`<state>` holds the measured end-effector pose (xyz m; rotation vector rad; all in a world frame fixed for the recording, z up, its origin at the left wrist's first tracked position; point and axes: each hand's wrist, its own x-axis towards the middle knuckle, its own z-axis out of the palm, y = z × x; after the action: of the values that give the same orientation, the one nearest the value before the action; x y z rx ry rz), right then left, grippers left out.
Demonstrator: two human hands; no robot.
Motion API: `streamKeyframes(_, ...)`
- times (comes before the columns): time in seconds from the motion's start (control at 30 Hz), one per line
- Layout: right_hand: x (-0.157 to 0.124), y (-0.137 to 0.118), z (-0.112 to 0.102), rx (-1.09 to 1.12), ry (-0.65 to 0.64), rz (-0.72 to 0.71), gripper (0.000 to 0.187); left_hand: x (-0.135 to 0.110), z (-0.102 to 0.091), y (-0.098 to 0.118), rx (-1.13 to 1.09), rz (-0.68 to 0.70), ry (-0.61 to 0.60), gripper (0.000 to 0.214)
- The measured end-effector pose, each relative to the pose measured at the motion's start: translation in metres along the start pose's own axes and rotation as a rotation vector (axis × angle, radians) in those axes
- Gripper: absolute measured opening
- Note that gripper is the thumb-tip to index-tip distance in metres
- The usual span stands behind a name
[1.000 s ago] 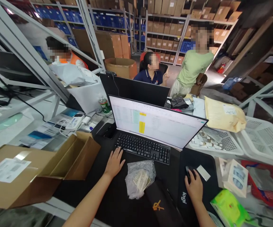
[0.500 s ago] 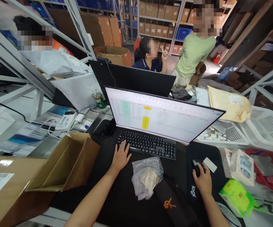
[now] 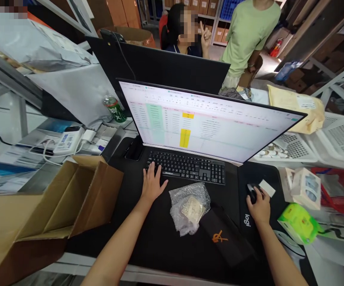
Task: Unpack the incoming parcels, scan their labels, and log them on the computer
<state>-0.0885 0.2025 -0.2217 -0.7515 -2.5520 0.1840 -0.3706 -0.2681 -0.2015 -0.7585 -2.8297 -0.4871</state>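
Observation:
My left hand [image 3: 153,183] lies with spread fingers at the left end of the black keyboard [image 3: 186,167], its fingertips over the keys. On the black mouse pad [image 3: 246,240], my right hand [image 3: 259,204] curls around a black computer mouse [image 3: 252,192]. A monitor [image 3: 210,119] behind the keyboard displays a spreadsheet with green and yellow cells. Between my arms lies a bubble-wrap bag [image 3: 179,214] with a pale, squarish item [image 3: 193,209] in or on it; which one I cannot tell. A black pouch [image 3: 225,238] with an orange mark touches its right side.
An open cardboard box [image 3: 79,198] stands at left, with a black phone [image 3: 134,149] behind it. On the right are a white card [image 3: 266,188], a green-yellow packet [image 3: 298,222] and white baskets [image 3: 343,139]. Beyond the monitors, a seated person [image 3: 186,35] raises a finger beside a standing person [image 3: 249,35].
The view has tilted down and come closer to the desk, so things sit higher in the picture. Both hands stay at the keyboard and mouse.

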Motion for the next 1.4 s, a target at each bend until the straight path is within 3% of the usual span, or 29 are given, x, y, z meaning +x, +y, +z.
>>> streamKeyframes(0.2, 0.0003, 0.0006, 0.0016, -0.001, 0.015, -0.027, 0.053, 0.0003, 0.002, -0.0017, -0.008, 0.027, -0.01, 0.084)
streamKeyframes(0.47, 0.0012, 0.0006, 0.0027, -0.005, 0.029, -0.027, 0.055, 0.0007, -0.003, -0.0009, 0.005, 0.052, -0.019, 0.064)
streamKeyframes(0.77, -0.0008, 0.0031, 0.0025, -0.015, 0.04, -0.035, 0.057, -0.0023, -0.0005, -0.0027, 0.009, 0.034, 0.049, 0.061)
streamKeyframes(1.4, -0.0034, 0.0067, 0.0006, -0.082, 0.041, -0.055, 0.049, -0.0038, 0.0023, -0.0039, 0.058, 0.044, 0.026, 0.06)
